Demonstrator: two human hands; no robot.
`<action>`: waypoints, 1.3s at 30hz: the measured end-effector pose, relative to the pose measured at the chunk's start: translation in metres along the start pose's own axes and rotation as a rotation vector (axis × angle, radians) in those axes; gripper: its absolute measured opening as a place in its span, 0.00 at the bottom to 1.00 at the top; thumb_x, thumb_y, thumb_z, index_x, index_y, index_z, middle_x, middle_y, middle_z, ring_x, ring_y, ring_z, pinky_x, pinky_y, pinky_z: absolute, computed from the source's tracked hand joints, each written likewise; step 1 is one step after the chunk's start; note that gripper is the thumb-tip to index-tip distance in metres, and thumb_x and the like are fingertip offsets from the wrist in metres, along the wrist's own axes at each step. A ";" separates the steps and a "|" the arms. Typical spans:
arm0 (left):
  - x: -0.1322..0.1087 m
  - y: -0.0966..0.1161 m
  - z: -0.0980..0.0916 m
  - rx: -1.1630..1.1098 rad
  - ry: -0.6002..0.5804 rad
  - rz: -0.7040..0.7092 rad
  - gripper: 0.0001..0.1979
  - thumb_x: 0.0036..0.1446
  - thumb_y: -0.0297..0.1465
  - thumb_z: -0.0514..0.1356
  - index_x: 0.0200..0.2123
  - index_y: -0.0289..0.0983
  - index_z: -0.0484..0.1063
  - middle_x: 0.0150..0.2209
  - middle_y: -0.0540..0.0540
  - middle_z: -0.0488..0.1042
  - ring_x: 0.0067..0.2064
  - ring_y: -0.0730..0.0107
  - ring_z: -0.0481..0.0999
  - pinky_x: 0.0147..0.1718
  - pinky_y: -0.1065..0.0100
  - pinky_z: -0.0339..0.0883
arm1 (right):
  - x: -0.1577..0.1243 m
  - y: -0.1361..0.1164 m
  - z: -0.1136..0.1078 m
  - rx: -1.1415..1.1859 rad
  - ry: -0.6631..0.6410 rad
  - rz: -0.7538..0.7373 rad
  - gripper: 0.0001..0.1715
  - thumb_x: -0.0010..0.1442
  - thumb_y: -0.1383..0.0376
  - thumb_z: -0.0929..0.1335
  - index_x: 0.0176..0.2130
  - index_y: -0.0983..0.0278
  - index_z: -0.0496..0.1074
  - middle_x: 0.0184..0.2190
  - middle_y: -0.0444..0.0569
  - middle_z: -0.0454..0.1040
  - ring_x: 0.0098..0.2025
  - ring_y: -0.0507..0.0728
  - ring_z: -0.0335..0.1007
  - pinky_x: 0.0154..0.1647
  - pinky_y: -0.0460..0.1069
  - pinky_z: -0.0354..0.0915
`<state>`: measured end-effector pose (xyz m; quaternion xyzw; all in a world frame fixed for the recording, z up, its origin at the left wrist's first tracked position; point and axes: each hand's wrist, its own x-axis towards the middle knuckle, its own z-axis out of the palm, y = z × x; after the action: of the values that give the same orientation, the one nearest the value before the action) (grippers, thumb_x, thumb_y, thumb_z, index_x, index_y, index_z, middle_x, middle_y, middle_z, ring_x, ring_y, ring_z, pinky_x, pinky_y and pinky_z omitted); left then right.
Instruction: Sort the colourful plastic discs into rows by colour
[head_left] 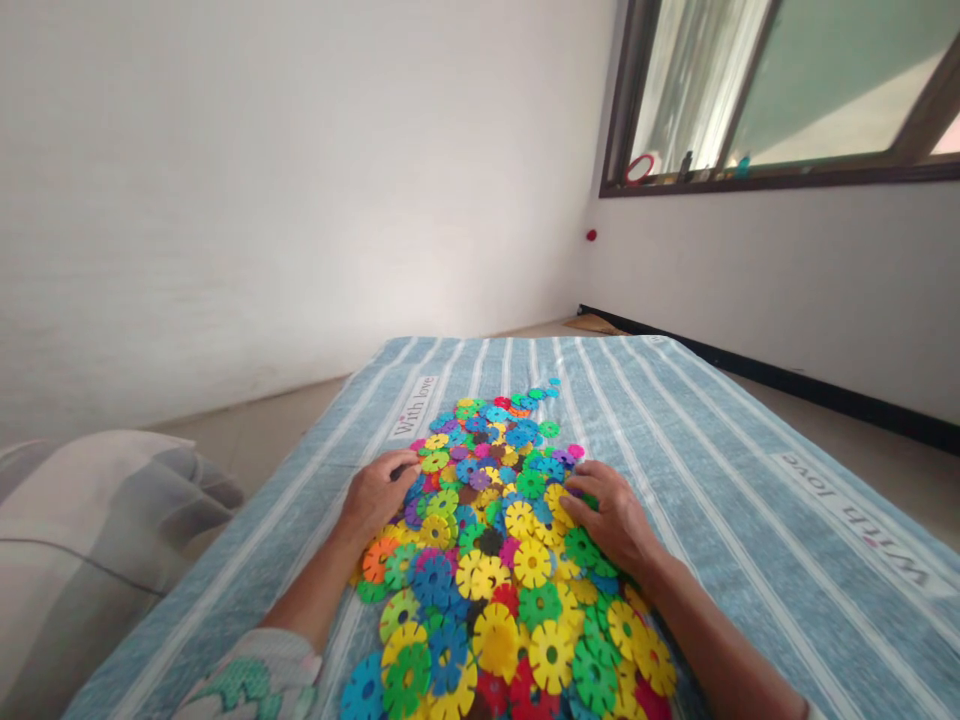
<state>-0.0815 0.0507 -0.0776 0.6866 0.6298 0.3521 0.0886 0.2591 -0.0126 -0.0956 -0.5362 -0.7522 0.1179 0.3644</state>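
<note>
A wide heap of flat plastic snowflake discs (pixel 491 540) in yellow, green, blue, red, orange and purple lies spread on a blue striped bedsheet (pixel 712 470). My left hand (pixel 379 492) rests on the left edge of the heap, fingers curled over the discs near a green one. On the right edge lies my right hand (pixel 611 515), fingers bent down onto yellow and green discs. Whether either hand grips a disc is hidden under the fingers.
A grey and white pillow or blanket (pixel 82 530) sits at the bed's left. White walls stand behind, and bare floor (pixel 847 430) runs along the bed's right. A window sill (pixel 697 170) above holds small items, among them a red-rimmed round object.
</note>
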 end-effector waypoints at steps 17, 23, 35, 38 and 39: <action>0.002 -0.002 0.002 -0.001 0.008 -0.014 0.16 0.47 0.43 0.55 0.34 0.42 0.78 0.44 0.49 0.80 0.47 0.59 0.77 0.52 0.65 0.66 | -0.007 -0.001 0.000 -0.027 -0.032 0.020 0.20 0.51 0.60 0.73 0.45 0.62 0.76 0.51 0.55 0.73 0.55 0.63 0.66 0.58 0.59 0.59; 0.002 -0.002 0.002 0.003 0.005 -0.009 0.16 0.48 0.43 0.55 0.34 0.42 0.77 0.44 0.47 0.80 0.47 0.59 0.77 0.52 0.63 0.66 | -0.008 -0.002 0.000 0.035 0.011 0.021 0.20 0.49 0.61 0.74 0.44 0.63 0.76 0.49 0.55 0.75 0.53 0.62 0.68 0.57 0.57 0.61; 0.003 0.000 0.001 0.008 0.004 -0.009 0.16 0.47 0.43 0.55 0.32 0.43 0.77 0.43 0.50 0.81 0.46 0.59 0.78 0.52 0.64 0.67 | -0.010 -0.004 -0.004 0.124 0.030 0.006 0.12 0.53 0.62 0.71 0.40 0.60 0.76 0.43 0.51 0.77 0.50 0.60 0.70 0.54 0.56 0.62; 0.003 0.000 0.002 0.012 0.008 -0.016 0.16 0.46 0.42 0.55 0.32 0.42 0.77 0.42 0.49 0.81 0.46 0.58 0.78 0.51 0.64 0.67 | -0.010 -0.009 -0.006 0.197 0.038 0.038 0.08 0.52 0.63 0.71 0.36 0.61 0.75 0.42 0.51 0.77 0.49 0.60 0.71 0.54 0.56 0.63; 0.003 0.000 0.002 0.014 0.008 -0.016 0.16 0.46 0.42 0.55 0.32 0.42 0.77 0.42 0.49 0.81 0.46 0.58 0.78 0.51 0.64 0.68 | -0.010 -0.011 -0.006 0.226 0.039 0.048 0.07 0.52 0.62 0.71 0.34 0.61 0.74 0.42 0.50 0.77 0.48 0.60 0.71 0.53 0.56 0.63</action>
<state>-0.0803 0.0539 -0.0775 0.6805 0.6382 0.3500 0.0842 0.2574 -0.0272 -0.0893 -0.5118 -0.7138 0.2000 0.4342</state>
